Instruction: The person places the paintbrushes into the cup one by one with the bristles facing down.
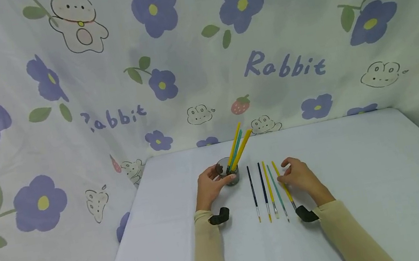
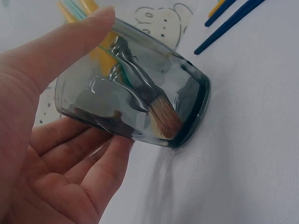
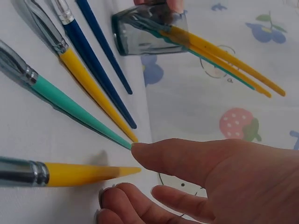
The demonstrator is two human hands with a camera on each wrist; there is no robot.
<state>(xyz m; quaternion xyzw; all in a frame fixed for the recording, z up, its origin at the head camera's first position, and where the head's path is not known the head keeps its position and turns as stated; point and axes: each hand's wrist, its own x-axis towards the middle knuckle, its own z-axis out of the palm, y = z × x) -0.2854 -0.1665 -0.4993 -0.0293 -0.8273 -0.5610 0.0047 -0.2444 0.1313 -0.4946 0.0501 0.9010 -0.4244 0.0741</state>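
My left hand [image 1: 211,186] grips a clear glass cup [image 2: 187,88], thumb on one side and fingers round the other. Three paintbrushes, two yellow and one green, lean inside it with bristles down; brown bristles [image 2: 164,116] show through the glass. Over to the right, my right hand [image 1: 299,177] hovers at the outermost yellow paintbrush [image 3: 79,174], thumb and fingers spread on either side of its handle end. That brush lies on the table. In the right wrist view the thumb tip overlaps the end of a green paintbrush [image 3: 79,106].
Between the hands, several paintbrushes lie in a row, bristles toward me: two dark blue ones, including the leftmost [image 1: 252,188], then a thin yellow brush [image 1: 268,183] and the green one. A white cloth covers the table [image 1: 150,251]. Behind hangs a patterned curtain [image 1: 201,81].
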